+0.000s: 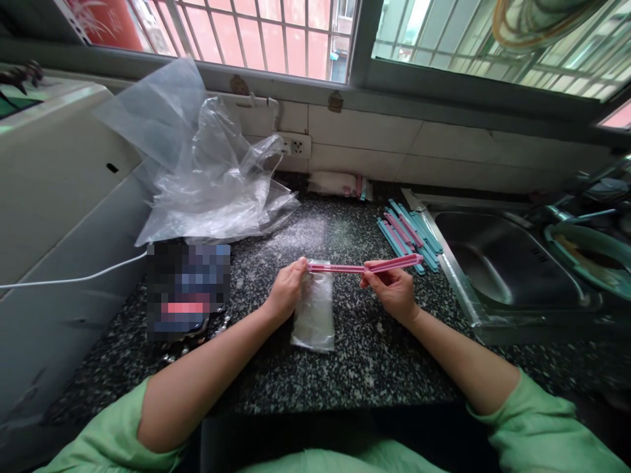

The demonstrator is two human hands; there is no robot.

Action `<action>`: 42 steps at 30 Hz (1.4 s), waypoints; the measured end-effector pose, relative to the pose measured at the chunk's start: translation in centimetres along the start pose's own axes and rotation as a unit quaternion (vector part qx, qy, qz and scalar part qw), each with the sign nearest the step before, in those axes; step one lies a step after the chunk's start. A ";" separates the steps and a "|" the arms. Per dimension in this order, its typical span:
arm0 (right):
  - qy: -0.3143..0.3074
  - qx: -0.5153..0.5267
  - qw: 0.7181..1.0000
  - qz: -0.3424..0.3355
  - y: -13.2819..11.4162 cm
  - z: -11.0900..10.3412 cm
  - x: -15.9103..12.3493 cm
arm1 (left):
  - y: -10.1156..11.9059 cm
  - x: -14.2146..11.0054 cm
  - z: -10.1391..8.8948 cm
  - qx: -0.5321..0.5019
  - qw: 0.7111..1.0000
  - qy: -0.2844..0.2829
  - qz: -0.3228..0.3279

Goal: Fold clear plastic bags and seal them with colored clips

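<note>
Flat bag [315,322], one, on the worktop [384,361]. Left of it: a dark item [190,276], blurred into blocks. Beyond it to the left: a heap of clear bags [211,197]. Beyond it, at the wall: a small packet [335,185]. Beyond it to the right: loose strips [407,230], teal and pink, and farther right a sink [513,263]. Pink clip [340,268], one, across the flat bag's far end; whether it grips the film cannot be told. Left hand [287,289], pinching the clip's left end and covering the bag's upper left edge; right hand [394,292], pinching the clip at its bend, right of the bag. Materials: thin, creased film, roughly rectangular; slim, straight-sided strips; crumpled, glossy heap; speckled black-and-white worktop; smooth metal basin, rounded corners.
</note>
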State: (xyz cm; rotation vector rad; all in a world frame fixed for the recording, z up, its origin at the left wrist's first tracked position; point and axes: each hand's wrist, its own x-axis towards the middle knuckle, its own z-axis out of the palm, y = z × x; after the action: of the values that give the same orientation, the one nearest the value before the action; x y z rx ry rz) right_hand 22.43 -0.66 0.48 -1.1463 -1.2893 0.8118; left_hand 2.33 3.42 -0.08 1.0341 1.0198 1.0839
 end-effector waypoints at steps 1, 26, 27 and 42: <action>0.004 0.003 1.000 0.007 -0.2 0.1 0.0 | 0.0 0.0 0.0 -0.002 1.000 -0.002 -0.002; -0.055 0.245 0.950 0.186 -0.9 -0.2 0.1 | 0.4 -0.2 0.0 0.028 0.999 0.001 0.021; -0.058 0.236 0.952 0.186 -0.8 -0.3 0.1 | 0.5 -0.3 0.0 0.029 0.999 -0.001 0.024; -0.052 0.223 0.955 0.186 -0.2 -0.1 0.5 | 0.5 -0.5 0.1 0.017 1.000 0.000 -0.008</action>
State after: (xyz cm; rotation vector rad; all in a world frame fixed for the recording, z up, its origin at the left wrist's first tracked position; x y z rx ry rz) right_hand 22.52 -0.30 0.85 -0.9949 -0.9102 1.3809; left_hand 2.22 2.96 0.46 1.0520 1.0481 1.0558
